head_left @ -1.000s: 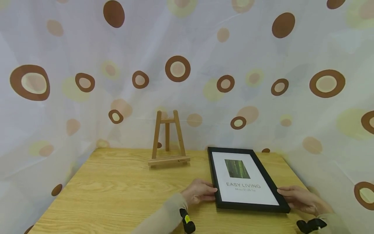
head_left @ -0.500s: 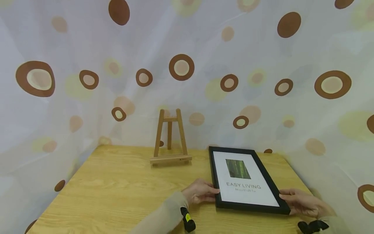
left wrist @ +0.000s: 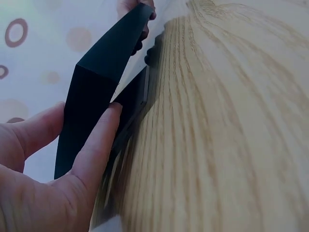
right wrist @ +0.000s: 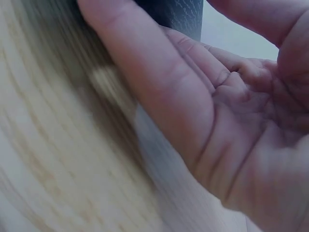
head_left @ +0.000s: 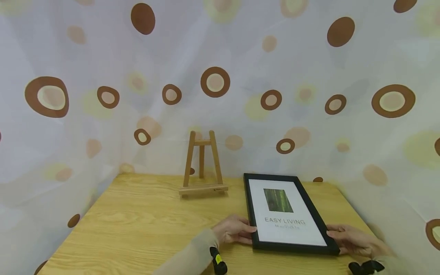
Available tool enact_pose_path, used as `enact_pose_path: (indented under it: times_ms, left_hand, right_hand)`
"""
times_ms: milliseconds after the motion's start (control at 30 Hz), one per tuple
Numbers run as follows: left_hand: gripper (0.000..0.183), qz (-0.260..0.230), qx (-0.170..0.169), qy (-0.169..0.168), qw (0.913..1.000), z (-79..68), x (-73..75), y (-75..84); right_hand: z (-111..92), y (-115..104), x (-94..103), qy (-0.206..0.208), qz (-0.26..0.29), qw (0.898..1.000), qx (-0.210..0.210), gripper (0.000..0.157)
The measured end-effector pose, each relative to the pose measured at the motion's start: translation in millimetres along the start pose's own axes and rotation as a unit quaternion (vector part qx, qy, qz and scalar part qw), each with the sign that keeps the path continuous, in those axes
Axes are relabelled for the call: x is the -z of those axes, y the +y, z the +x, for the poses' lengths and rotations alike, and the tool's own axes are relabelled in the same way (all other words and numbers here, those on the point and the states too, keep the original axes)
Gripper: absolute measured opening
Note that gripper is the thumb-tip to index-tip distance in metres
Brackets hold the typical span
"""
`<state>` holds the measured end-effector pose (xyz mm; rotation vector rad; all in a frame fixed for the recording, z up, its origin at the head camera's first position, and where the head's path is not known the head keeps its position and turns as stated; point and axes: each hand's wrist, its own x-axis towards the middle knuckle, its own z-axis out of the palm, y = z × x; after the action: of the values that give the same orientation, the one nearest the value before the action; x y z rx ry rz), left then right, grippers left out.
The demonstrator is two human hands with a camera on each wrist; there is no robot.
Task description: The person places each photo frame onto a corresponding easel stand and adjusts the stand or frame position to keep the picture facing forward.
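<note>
A black picture frame lies face up, tilted slightly, on the right part of the table. It shows a white sheet printed EASY LIVING and a small green forest picture. My left hand pinches its left edge near the front corner, thumb above and fingers beneath. On the opposite edge, my right hand grips with the thumb on top and the other fingers below. In the left wrist view the frame's side stands off the wood, with a thin dark panel beneath it. A wooden easel stands left of the frame.
The wooden table reaches back to a white curtain patterned with brown and beige spots. This curtain also closes off both sides. Black straps with small devices sit on both wrists.
The picture frame has shifted a little to the left relative to the easel, with both hands keeping their grip. The easel stays where it was, while the head view shifts slightly.
</note>
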<state>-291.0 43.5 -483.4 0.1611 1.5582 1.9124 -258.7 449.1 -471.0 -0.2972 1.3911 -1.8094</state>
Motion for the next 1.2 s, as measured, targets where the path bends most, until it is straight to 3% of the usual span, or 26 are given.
enact_pose_path:
  times_ms: [333,800,1067,1200]
  left_hand:
    - [0.065,0.011,-0.010,0.010,0.9998,-5.9,2.9,10.4]
    - [0.057,0.040,-0.025,0.031,0.9984,-8.3,-0.3,11.8]
    - [0.055,0.031,-0.029,0.026,0.9988,-5.4,6.3,7.6]
    - [0.056,0.027,-0.027,0.029,0.9989,-5.5,7.8,7.0]
  right_hand:
    - [6,-6,-0.7,0.016,0.006,1.000,0.005,0.053]
    - [6,-2,-0.9,0.002,0.005,1.000,0.019,0.041]
    - [9,-2,-5.2,0.036,-0.043,0.998,0.013,0.065]
    - [10,-3,-6.0,0.035,-0.041,0.998,0.013,0.063]
